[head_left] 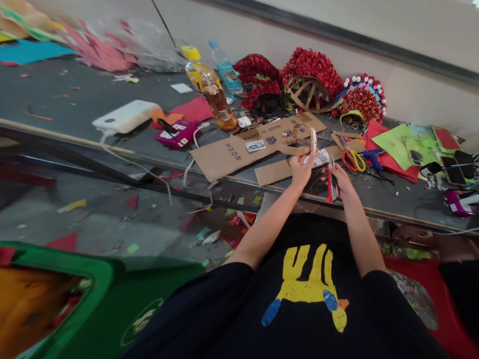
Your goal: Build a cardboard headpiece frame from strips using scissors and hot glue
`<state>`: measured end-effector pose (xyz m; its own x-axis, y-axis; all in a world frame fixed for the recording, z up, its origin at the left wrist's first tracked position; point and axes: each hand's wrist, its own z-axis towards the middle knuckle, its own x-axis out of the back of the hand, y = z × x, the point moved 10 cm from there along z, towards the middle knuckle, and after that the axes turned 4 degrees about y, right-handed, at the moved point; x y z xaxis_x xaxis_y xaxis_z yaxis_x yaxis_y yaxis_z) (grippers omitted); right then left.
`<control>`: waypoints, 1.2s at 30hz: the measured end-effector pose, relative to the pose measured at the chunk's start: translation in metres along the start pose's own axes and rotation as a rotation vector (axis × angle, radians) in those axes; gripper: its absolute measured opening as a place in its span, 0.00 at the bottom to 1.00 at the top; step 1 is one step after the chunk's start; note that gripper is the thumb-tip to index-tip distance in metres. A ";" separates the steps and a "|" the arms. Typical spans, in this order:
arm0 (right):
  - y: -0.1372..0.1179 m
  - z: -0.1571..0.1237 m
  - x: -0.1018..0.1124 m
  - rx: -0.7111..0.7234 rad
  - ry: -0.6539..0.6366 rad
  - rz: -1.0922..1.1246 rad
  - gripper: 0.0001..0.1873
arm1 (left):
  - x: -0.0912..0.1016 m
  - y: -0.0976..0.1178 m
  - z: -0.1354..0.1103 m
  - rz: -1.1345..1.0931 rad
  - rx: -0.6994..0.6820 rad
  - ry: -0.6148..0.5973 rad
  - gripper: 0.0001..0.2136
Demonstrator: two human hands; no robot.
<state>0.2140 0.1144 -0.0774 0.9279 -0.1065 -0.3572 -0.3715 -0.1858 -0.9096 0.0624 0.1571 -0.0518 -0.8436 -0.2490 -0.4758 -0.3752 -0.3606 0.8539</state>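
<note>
My left hand (301, 168) is closed around a small cardboard piece (299, 142) made of bent strips, held up over the table edge. My right hand (340, 180) grips a red utility knife (331, 185) that points down toward the table's front edge. Both hands hover just above two flat brown cardboard sheets (239, 149) lying on the grey table (75, 94). Red-and-yellow scissors (353, 159) lie just right of my right hand.
Behind the cardboard sit red paper-flower decorations (310, 67) with a wooden wheel, two plastic bottles (209, 85), a white box (125, 115) and a pink device (176, 134) with cables. Coloured paper and phones (452, 169) lie at right. A green bin (112, 299) stands at lower left.
</note>
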 end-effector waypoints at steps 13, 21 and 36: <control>-0.002 0.001 -0.003 0.024 -0.022 -0.020 0.14 | 0.000 -0.004 0.002 0.002 -0.033 -0.007 0.17; -0.004 0.004 -0.009 0.018 -0.074 0.059 0.16 | -0.001 -0.004 0.004 0.021 -0.044 -0.014 0.17; -0.002 0.001 -0.011 -0.019 -0.082 0.043 0.18 | -0.005 -0.007 0.002 0.056 -0.040 -0.066 0.18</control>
<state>0.2044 0.1168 -0.0720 0.9101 -0.0342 -0.4130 -0.4111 -0.2016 -0.8890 0.0688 0.1623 -0.0547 -0.8868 -0.2110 -0.4112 -0.3117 -0.3837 0.8692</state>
